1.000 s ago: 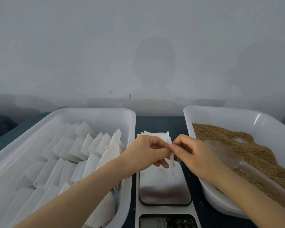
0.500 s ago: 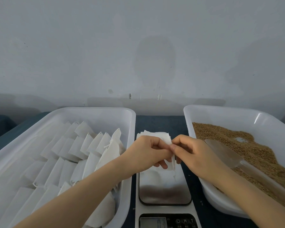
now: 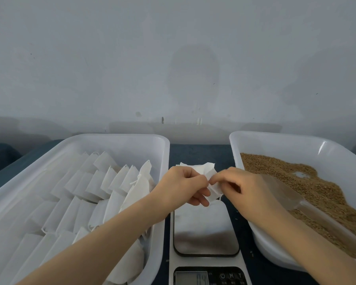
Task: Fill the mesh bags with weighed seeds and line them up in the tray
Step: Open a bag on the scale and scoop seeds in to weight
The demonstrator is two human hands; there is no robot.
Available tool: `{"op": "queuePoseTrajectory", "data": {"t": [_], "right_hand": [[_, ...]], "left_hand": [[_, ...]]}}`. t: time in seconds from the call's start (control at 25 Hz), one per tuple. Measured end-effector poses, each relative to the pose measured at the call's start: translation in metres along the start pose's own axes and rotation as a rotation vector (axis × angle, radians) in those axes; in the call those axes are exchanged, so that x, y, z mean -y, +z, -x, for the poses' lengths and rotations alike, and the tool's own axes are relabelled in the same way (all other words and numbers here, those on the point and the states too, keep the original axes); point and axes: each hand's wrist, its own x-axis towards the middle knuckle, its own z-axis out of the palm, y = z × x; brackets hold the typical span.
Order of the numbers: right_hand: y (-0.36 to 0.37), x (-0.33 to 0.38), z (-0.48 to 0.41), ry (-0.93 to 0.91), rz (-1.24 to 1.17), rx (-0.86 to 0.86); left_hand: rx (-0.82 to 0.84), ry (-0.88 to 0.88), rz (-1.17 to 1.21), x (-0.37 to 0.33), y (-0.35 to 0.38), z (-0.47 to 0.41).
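Both hands hold one small white mesh bag (image 3: 213, 190) above the steel plate of a kitchen scale (image 3: 206, 231). My left hand (image 3: 183, 185) pinches its left side and my right hand (image 3: 237, 186) pinches its right edge. Behind the hands lies a small stack of empty white bags (image 3: 195, 166) on the dark table. The white tray (image 3: 119, 142) on the left holds several rows of white bags (image 3: 103, 182). The white tray (image 3: 296, 142) on the right holds brown seeds (image 3: 308, 182) with a clear scoop (image 3: 292, 198) lying in them.
The scale's display (image 3: 191, 277) sits at the bottom edge. A grey wall (image 3: 173, 58) rises right behind the table. The two trays flank the scale closely, leaving a narrow strip of dark table (image 3: 199, 152) between them.
The bag has been turned from a thin on-edge strip to a broader face between the fingers. Both hands stay over the scale, barely shifted.
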Motion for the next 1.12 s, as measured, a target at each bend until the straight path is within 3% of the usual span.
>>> {"op": "queuePoseTrajectory", "data": {"t": [0.16,0.4,0.48,0.56,0.64,0.76,1.12], "right_hand": [[0.002,0.002,-0.003,0.072,0.016,0.081],[-0.003,0.003,-0.003,0.187,-0.174,0.020],[-0.006,0.002,-0.004,0.243,-0.217,-0.044],[-0.008,0.001,-0.005,0.267,-0.249,-0.083],[-0.008,0.003,-0.005,0.289,-0.290,-0.095],[-0.009,0.006,-0.005,0.277,-0.284,-0.055],[-0.011,0.008,-0.007,0.390,-0.384,-0.055]], "left_hand": [[-0.035,0.093,-0.064,0.001,0.001,0.003],[0.099,0.276,-0.169,0.003,0.005,0.011],[-0.012,0.300,-0.141,0.003,0.005,0.009],[-0.241,0.227,-0.046,0.003,0.002,0.004],[-0.342,0.103,0.075,0.003,-0.004,0.000],[-0.299,0.051,0.144,0.005,-0.009,-0.002],[-0.365,0.082,-0.060,0.008,-0.011,-0.007]]}}
